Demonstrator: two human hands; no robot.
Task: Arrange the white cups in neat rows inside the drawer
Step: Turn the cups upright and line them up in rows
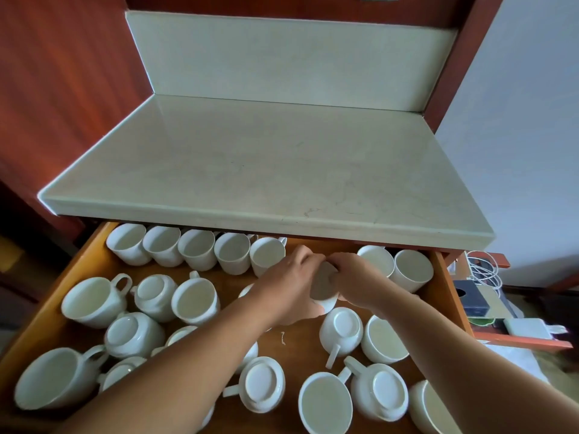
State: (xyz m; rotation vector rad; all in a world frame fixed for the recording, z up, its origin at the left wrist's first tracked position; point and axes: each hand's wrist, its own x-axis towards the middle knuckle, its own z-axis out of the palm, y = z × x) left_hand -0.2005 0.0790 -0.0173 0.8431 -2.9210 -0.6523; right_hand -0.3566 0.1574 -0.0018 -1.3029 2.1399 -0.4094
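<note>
An open wooden drawer (pixel 446 296) holds several white cups. A neat row of upright handleless cups (pixel 197 253) lines its back edge, with two more (pixel 413 269) at the back right. In the gap between them, my left hand (pixel 288 285) and my right hand (pixel 354 281) both grip one white cup (pixel 324 291), tilted with its mouth toward me. Loose handled cups (pixel 94 300) lie scattered across the front, some upright, some upside down (pixel 261 383).
A pale stone countertop (pixel 266 170) overhangs the drawer's back. Red wood panels stand on the left. To the right, past the drawer side, are white cables (pixel 482 270), a dark box (pixel 470 297) and a white adapter (pixel 529 327).
</note>
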